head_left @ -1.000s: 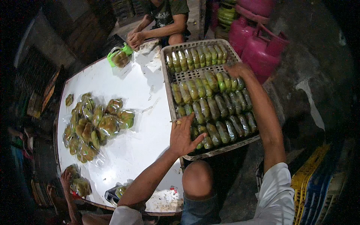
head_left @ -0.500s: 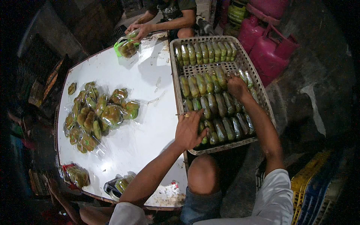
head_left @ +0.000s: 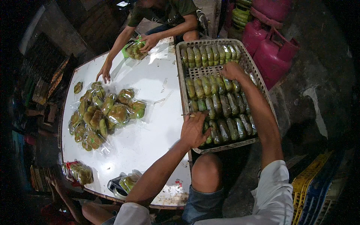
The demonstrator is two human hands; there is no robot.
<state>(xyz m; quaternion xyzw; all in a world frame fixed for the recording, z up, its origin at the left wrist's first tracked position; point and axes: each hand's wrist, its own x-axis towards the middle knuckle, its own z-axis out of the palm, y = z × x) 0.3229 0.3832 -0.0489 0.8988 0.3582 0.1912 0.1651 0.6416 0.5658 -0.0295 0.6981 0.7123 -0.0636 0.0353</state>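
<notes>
Right hand [head_left: 232, 70] now farther up crosswise-lying wrapped cakes [head_left: 219, 105]

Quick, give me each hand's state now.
Left hand: open, resting on the tray edge.
Right hand: on the wrapped cakes; grip cannot be told.

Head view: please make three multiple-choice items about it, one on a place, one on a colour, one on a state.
1. Where does the left hand rest?
A. on the near left edge of the crate
B. on the loose packets
C. on a gas cylinder

2. What colour is the gas cylinder?
A. blue
B. pink
C. white

3. How is the crate filled?
A. empty
B. packed to the top in a heap
C. rows of packets with a bare gap near the far end

Answers:
1. A, its fingers lie over the crate's near left rim.
2. B, its body beside the crate is pink.
3. C, the grid floor shows between the far rows, beside the right hand.
</notes>
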